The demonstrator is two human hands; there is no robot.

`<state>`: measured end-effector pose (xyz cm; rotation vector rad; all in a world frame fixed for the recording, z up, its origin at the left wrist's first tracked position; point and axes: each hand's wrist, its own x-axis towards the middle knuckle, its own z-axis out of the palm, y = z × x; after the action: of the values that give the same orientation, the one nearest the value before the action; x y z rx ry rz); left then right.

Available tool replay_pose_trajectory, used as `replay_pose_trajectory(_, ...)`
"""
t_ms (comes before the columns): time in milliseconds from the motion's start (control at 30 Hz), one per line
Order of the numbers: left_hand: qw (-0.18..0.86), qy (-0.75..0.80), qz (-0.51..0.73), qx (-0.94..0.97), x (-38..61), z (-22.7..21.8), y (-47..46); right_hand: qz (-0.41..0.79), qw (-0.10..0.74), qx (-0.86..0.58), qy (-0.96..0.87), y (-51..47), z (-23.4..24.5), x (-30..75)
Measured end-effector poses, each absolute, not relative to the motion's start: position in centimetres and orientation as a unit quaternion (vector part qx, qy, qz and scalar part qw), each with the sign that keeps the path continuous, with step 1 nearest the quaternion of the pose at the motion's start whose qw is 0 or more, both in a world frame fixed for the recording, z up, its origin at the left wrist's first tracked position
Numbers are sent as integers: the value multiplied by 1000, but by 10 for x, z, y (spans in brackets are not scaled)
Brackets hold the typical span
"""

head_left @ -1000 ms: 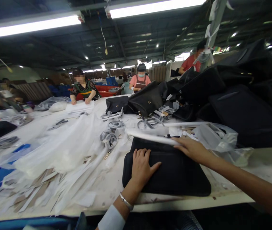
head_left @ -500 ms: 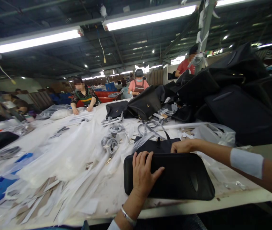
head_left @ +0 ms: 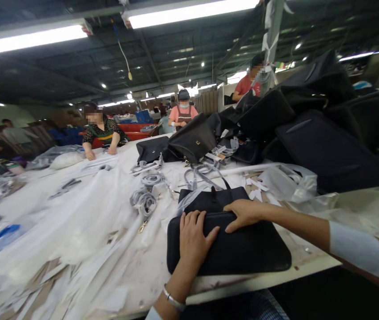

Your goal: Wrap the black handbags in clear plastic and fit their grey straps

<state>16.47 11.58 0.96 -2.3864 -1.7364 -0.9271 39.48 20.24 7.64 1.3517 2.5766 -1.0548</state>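
Note:
A black handbag [head_left: 245, 249] lies at the table's near edge, its flat, round-cornered panel towards me. My left hand [head_left: 194, 240] rests flat on the panel's left part, fingers spread, fingertips at the top edge. At the middle of that edge, my right hand [head_left: 245, 213] grips the bag with its thumb on the panel; its other fingers are partly hidden. Behind the panel, more black material with a strap [head_left: 227, 189] shows, partly under clear plastic. Beyond it are plastic-wrapped straps [head_left: 144, 200] and a gold clasp [head_left: 142, 226].
Black bags [head_left: 325, 151] are heaped at the right, with another handbag [head_left: 192, 138] standing beyond the straps. White plastic sheeting [head_left: 79, 222] and cardboard strips [head_left: 39, 278] cover the left. Across the table, a co-worker [head_left: 101, 133] handles white material; other people stand farther back.
My right hand has shifted from behind the panel's top edge to holding it with the thumb in front. The panel leans back more. My left hand stays on it; the view has turned slightly right.

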Motion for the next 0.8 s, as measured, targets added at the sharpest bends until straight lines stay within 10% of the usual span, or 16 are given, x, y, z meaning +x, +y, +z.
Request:
replay_pose_trajectory(367, -231, -561, -291, -740, 55, 47, 134, -292, -12, 441, 849, 199, 45, 401)
replay_pose_trajectory(633, -120, -647, -64, -750, 19, 65, 102, -294, -5, 453, 841, 200, 41, 401)
replay_pose_trajectory(800, -93, -633, -179, -748, 30, 63, 104, -327, -12, 422, 845, 207, 44, 400)
